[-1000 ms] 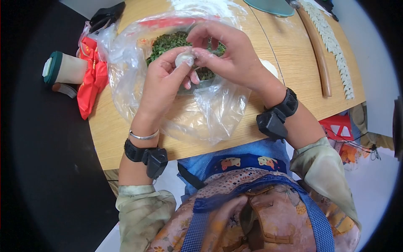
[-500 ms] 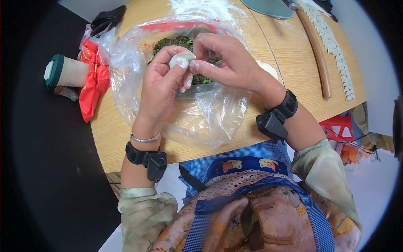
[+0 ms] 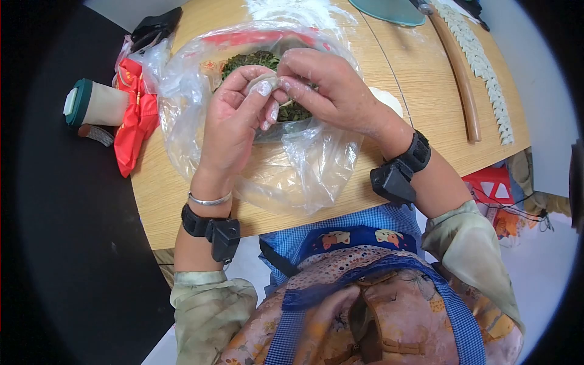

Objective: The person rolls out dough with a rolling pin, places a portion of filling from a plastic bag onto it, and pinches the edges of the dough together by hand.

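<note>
A small pale piece of dough (image 3: pixel 263 81), folded over, is pinched between the fingers of my left hand (image 3: pixel 234 115). My right hand (image 3: pixel 331 91) grips its right edge with thumb and forefinger, the two hands almost touching. Both hands are dusted with flour. Beneath them lies chopped green filling (image 3: pixel 250 59) in a clear plastic bag (image 3: pixel 182 131), partly hidden by my hands. Right of the bag, a white round of dough (image 3: pixel 387 100) shows from behind my right wrist.
A wooden rolling pin (image 3: pixel 457 73) and a long row of white dumplings (image 3: pixel 477 61) lie at the right. Flour (image 3: pixel 298 13) covers the table's far side, near a green board (image 3: pixel 392 11). At left are a green-lidded cup (image 3: pixel 100 103) and a red bag (image 3: pixel 137 118).
The dough has tilted between my fingers and shows less of its face. My right fingertips have shifted slightly along its edge, closer to my left thumb.
</note>
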Available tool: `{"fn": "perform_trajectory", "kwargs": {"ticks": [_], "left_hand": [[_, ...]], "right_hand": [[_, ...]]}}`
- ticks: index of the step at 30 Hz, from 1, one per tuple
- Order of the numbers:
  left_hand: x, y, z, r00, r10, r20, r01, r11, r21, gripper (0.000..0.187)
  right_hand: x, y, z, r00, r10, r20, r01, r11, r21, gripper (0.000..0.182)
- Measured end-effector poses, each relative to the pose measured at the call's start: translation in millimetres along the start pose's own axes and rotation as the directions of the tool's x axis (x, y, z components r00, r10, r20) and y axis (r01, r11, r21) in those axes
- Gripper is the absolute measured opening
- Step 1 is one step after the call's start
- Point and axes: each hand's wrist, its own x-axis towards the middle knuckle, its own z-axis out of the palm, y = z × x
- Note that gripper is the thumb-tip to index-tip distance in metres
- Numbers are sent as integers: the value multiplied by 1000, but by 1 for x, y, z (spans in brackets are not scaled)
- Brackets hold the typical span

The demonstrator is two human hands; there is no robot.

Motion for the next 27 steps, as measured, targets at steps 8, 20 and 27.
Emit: {"fn": "perform_trajectory", "kwargs": {"ticks": [8,20,27], "left_hand": [[-1,1,-3,1000,27,16,-27,999,29,14],[-1,-1,-2,998,22,64,-28,995,96,15],[-2,2,0,999,13,38,-19,989,144,20]], "right_hand": [[1,-5,-5,999,40,30,-40,999,-16,20],[-2,-1,-5,997,3,76,-7,998,54,17],[-1,-3,-4,997,17,70,-14,999,-46,17]]}}
